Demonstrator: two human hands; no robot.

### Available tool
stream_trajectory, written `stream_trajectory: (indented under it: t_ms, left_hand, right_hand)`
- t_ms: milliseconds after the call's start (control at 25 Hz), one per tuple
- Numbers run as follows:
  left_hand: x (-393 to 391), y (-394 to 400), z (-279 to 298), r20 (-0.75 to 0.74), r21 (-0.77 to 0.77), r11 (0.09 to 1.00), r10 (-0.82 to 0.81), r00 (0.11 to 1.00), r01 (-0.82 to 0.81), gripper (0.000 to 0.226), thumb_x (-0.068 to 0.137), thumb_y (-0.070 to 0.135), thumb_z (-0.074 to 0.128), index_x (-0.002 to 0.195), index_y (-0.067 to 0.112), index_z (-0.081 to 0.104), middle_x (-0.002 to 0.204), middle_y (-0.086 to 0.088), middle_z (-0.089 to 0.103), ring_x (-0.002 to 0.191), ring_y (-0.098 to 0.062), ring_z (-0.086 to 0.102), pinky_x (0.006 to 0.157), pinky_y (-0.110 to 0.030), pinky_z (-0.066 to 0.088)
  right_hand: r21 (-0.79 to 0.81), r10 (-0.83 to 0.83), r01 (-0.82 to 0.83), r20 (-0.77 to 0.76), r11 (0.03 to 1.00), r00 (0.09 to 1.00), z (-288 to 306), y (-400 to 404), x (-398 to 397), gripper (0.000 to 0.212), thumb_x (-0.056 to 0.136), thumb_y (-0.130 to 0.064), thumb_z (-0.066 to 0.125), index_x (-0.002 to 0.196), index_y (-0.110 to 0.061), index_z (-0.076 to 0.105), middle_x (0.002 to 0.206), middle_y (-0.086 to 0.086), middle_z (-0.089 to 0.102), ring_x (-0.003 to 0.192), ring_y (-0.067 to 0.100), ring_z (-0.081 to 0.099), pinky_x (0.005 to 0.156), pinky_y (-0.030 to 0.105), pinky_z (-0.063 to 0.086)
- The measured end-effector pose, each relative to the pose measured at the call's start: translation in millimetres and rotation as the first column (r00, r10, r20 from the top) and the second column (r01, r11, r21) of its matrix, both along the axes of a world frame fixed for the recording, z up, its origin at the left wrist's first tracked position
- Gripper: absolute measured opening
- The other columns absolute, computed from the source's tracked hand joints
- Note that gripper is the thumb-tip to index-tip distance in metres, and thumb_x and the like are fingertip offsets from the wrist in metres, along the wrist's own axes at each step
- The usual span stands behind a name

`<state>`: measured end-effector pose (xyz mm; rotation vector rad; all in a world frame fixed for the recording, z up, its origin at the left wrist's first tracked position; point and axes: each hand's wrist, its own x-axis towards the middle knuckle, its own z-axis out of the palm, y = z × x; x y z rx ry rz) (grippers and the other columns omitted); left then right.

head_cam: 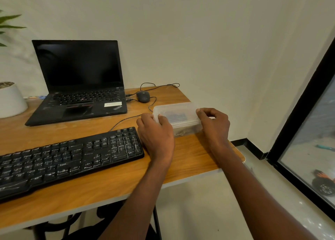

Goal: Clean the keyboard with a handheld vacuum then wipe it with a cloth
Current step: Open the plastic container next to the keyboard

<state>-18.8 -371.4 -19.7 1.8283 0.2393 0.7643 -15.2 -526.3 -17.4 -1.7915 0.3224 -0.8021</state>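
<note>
From the head camera, the keyboard (68, 160) lies on the desk (188, 160) at 8 o'clock, black, with pale marks between its keys. At its right end, toward 3 o'clock, stands a clear box (178, 118) with a lid. The left hand (156, 132) grips the box's left end, fingers curled on the lid. The right hand (213, 123) pinches its right end. At 11 o'clock sits an open laptop (79, 83); a mouse (143, 96) lies just beside it.
</note>
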Motion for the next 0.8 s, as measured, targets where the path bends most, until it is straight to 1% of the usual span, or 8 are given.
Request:
stream_trajectory:
  t_ms: [120, 240, 320, 440, 520, 640, 720, 800]
  left_hand:
    - [-1, -1, -2, 0.011, 0.106, 0.993, 0.042, 0.999, -0.043, 0.027, 0.101, 0.034, 0.061, 0.117, 0.013, 0.061, 0.119, -0.005, 0.052, 0.104, -0.017, 0.042, 0.085, -0.041, 0.047]
    - [-4, -3, 1, 0.153, 0.110, 0.993, 0.028, 0.988, -0.046, 0.026, 0.102, 0.032, 0.059, 0.119, 0.012, 0.060, 0.119, -0.004, 0.051, 0.104, -0.015, 0.041, 0.083, -0.039, 0.049]
    - [-12, -5, 6, 0.288, 0.073, 0.997, -0.048, 0.956, 0.028, 0.025, 0.103, 0.022, 0.059, 0.124, 0.010, 0.058, 0.120, -0.004, 0.053, 0.104, -0.015, 0.047, 0.082, -0.028, 0.048]
    - [-39, 1, 10, 0.355, 0.063, 0.976, -0.216, 0.910, 0.208, 0.026, 0.102, 0.010, 0.063, 0.127, 0.007, 0.056, 0.120, -0.006, 0.054, 0.100, -0.011, 0.051, 0.080, -0.011, 0.042]
    - [-60, 11, 8, 0.340, 0.159, 0.935, -0.353, 0.872, 0.316, 0.025, 0.099, 0.004, 0.068, 0.121, 0.011, 0.058, 0.118, -0.003, 0.054, 0.098, -0.002, 0.053, 0.080, -0.009, 0.043]
    - [-80, 31, -1, 0.219, 0.327, 0.832, -0.527, 0.821, 0.448, 0.027, 0.092, 0.001, 0.075, 0.107, 0.019, 0.060, 0.107, 0.004, 0.056, 0.093, -0.004, 0.058, 0.075, -0.015, 0.047]
    - [-87, 41, -7, 0.121, 0.393, 0.787, -0.557, 0.822, 0.476, 0.032, 0.089, -0.002, 0.077, 0.099, 0.022, 0.060, 0.102, 0.007, 0.057, 0.091, -0.002, 0.058, 0.074, -0.012, 0.045]
    - [-91, 47, -12, 0.035, 0.453, 0.752, -0.552, 0.833, 0.479, 0.033, 0.087, -0.008, 0.076, 0.092, 0.022, 0.062, 0.099, 0.008, 0.057, 0.090, 0.002, 0.057, 0.073, -0.008, 0.042]
  right_hand:
    - [-0.062, -0.042, 0.044, 0.044, 0.997, 0.998, 1, 1, -3, 0.024, 0.098, -0.034, 0.069, 0.116, -0.021, 0.077, 0.114, -0.007, 0.072, 0.094, -0.002, 0.063, 0.079, 0.014, 0.051]
    - [-0.001, -0.042, 0.043, 0.118, 0.999, 0.992, 3, 3, -5, 0.019, 0.098, -0.034, 0.068, 0.114, -0.026, 0.076, 0.111, -0.010, 0.071, 0.095, 0.001, 0.063, 0.086, 0.025, 0.058]
    - [0.054, -0.045, 0.036, 0.177, 0.998, 0.983, 7, 3, -14, 0.018, 0.099, -0.034, 0.067, 0.113, -0.028, 0.075, 0.110, -0.013, 0.070, 0.096, 0.005, 0.064, 0.088, 0.031, 0.059]
    - [0.183, -0.041, 0.007, 0.180, 0.983, 0.983, 13, -8, -48, 0.032, 0.103, -0.049, 0.056, 0.106, -0.026, 0.078, 0.100, -0.008, 0.074, 0.091, 0.009, 0.067, 0.082, 0.041, 0.059]
    - [0.251, 0.016, -0.050, 0.135, 0.967, 0.991, 16, -18, -78, 0.048, 0.103, -0.061, 0.048, 0.099, -0.024, 0.078, 0.089, 0.000, 0.077, 0.080, 0.016, 0.069, 0.071, 0.041, 0.052]
    - [0.113, -0.007, 0.009, -0.017, 0.994, 1.000, 18, -29, -110, 0.054, 0.098, -0.069, 0.049, 0.091, -0.021, 0.073, 0.081, 0.000, 0.077, 0.077, 0.019, 0.071, 0.074, 0.039, 0.051]
    - [0.004, -0.045, 0.046, -0.116, 0.999, 0.992, 17, -34, -120, 0.045, 0.097, -0.060, 0.058, 0.088, -0.019, 0.074, 0.080, -0.003, 0.075, 0.081, 0.017, 0.070, 0.076, 0.036, 0.053]
    - [-0.089, -0.035, 0.015, -0.227, 0.996, 0.973, 12, -39, -125, 0.025, 0.094, -0.042, 0.066, 0.091, -0.020, 0.077, 0.084, -0.006, 0.074, 0.085, 0.015, 0.070, 0.076, 0.033, 0.054]
